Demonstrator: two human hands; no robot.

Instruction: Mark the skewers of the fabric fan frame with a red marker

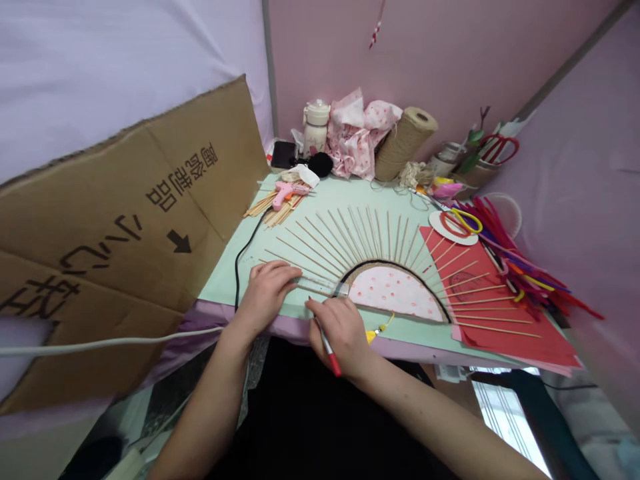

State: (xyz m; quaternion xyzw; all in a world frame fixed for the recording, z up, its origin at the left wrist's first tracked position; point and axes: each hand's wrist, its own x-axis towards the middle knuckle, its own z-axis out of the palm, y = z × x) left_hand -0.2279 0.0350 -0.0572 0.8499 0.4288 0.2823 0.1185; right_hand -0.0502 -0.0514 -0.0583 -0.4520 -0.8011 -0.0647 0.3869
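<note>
A half-round fan (393, 288) lies on the table, its base covered in white cloth with pink dots and edged with twine and a black band. Thin wooden sticks (345, 230) spread out from its curved edge. Beside the fan's left end is a clear ruler (323, 283), and my left hand (269, 291) grips its left end against the table. My right hand (343, 337) is closed around a pen with a red end (332, 360), close to the ruler's lower edge. A yellow tassel (374, 333) hangs at the table's front edge by the fan.
A pink glue gun (289, 193) rests on loose sticks at the back left, its black cord (240, 257) running forward. Cardboard (150, 220) stands left. Behind are a bottle (316, 127) and a twine spool (406, 143). Red paper (500, 320), scissors (465, 222) and pipe cleaners (530, 277) lie right.
</note>
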